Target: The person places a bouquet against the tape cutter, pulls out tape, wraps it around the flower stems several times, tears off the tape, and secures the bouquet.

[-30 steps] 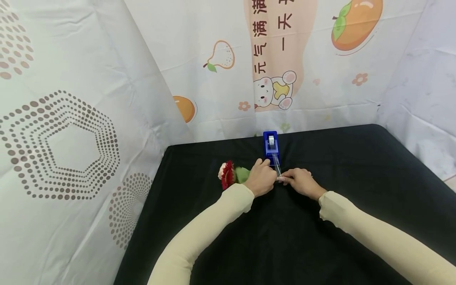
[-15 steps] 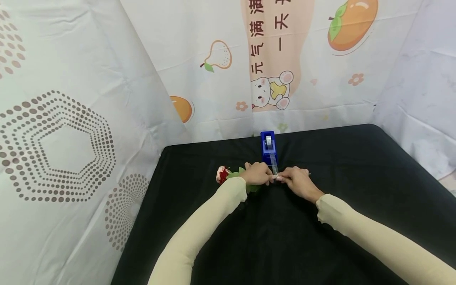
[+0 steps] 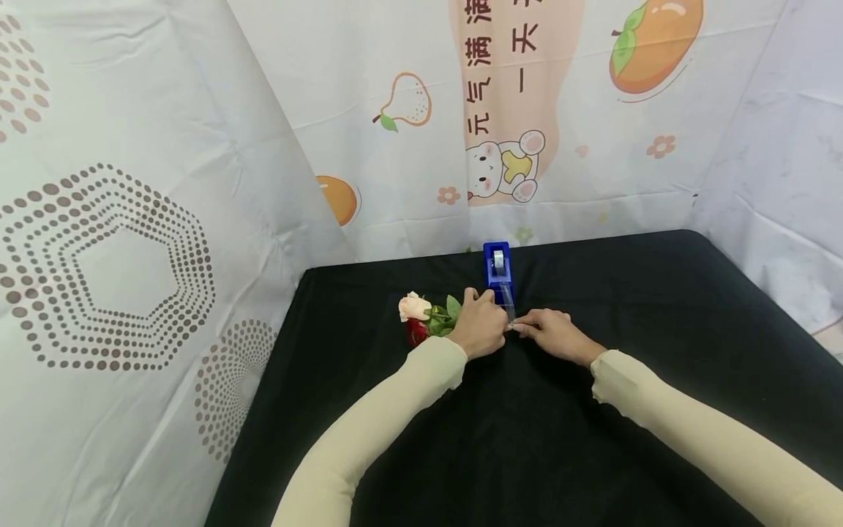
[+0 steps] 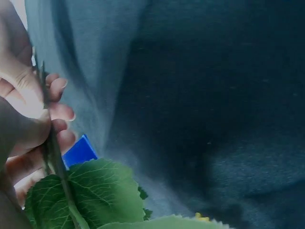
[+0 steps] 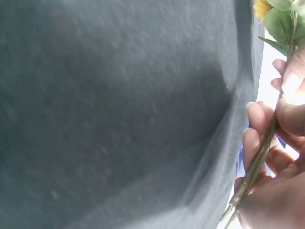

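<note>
My left hand (image 3: 481, 323) grips a small bunch of flowers by the stems (image 4: 58, 164), its thumb pressed along them. The bunch lies leftward: a pale pink rose (image 3: 413, 307), a dark red flower (image 3: 417, 332) partly behind the sleeve, and green leaves (image 3: 443, 319). In the right wrist view, a bit of a yellow flower (image 5: 262, 8) shows. My right hand (image 3: 556, 337) pinches the stems near their cut ends, fingertips beside the left hand's. A strip of clear tape (image 3: 507, 301) runs from the blue tape dispenser (image 3: 497, 265) down to the stems between both hands.
The dispenser stands near the back edge of the black-covered table (image 3: 632, 293), just beyond the hands. A printed white curtain (image 3: 388, 176) hangs behind the table, and a patterned white sheet (image 3: 132, 278) covers the left side.
The bunch has turned about its stems: the pink rose, lower and beside the red flower before, now sits above it. The left hand dipped left, then rolled back up. The right hand barely moved.
</note>
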A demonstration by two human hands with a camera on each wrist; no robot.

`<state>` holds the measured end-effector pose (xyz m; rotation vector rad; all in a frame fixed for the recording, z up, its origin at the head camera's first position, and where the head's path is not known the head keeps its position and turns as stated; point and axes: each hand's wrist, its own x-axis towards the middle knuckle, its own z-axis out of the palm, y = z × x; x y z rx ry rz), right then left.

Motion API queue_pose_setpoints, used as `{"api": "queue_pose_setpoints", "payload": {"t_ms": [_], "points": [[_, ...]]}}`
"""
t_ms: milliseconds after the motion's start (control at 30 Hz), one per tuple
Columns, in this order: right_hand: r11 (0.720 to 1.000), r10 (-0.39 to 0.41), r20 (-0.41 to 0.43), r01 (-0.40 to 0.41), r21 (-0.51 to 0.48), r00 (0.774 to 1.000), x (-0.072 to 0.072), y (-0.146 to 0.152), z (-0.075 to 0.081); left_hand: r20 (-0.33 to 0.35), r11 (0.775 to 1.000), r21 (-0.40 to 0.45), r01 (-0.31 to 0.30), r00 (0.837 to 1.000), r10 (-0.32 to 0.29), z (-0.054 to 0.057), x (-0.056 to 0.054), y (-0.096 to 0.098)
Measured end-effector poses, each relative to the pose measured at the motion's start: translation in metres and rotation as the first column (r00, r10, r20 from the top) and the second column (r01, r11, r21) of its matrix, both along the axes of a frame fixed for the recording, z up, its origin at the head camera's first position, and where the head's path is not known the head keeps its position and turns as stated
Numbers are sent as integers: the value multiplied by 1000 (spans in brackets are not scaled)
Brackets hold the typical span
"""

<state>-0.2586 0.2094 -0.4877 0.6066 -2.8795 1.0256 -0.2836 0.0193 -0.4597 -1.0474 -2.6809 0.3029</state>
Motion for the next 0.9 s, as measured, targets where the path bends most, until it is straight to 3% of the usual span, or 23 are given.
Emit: {"api": "queue_pose_setpoints", "payload": {"t_ms": [133, 233, 333, 400, 467, 500, 567, 667, 733, 767, 833, 900], "points": [[999, 16, -29, -15, 32, 999, -3, 0, 0, -72, 1000, -14, 24, 997, -25, -4, 2, -2], [999, 28, -70, -26, 26, 997, -5, 0, -1, -71, 999, -31, 24, 997, -26, -5, 2, -2], [1000, 25, -115, -24, 13, 993, -5, 0, -2, 42, 1000, 7, -8, 999, 7, -1, -1, -3], [1000, 22, -144, -22, 3, 989, -6, -1, -3, 179, 996, 69, -50, 983, 37, 4, -6, -4], [1000, 23, -179, -24, -3, 984, -6, -1, -4, 326, 986, 130, -102, 944, 55, 10, -12, -5], [1000, 24, -193, -26, -10, 981, -6, -2, -4, 405, 978, 160, -134, 913, 59, 13, -15, -6], [999, 22, -215, -27, -22, 976, -6, -3, -4, 542, 961, 197, -192, 838, 57, 19, -20, -10], [999, 25, -231, -32, -29, 973, -7, -4, -4, 689, 940, 204, -274, 722, 61, 25, -25, -14], [999, 16, -234, -22, -26, 972, -6, -4, -3, 741, 928, 205, -311, 668, 61, 28, -28, -15], [1000, 9, -233, -14, -21, 972, -6, -4, -3, 752, 926, 204, -318, 656, 60, 29, -30, -14], [1000, -12, -226, 8, -18, 974, -3, -4, -3, 756, 926, 203, -318, 652, 58, 31, -31, -11], [999, -35, -203, 31, -23, 979, 0, -3, -3, 736, 934, 199, -297, 674, 58, 31, -30, -8]]}}
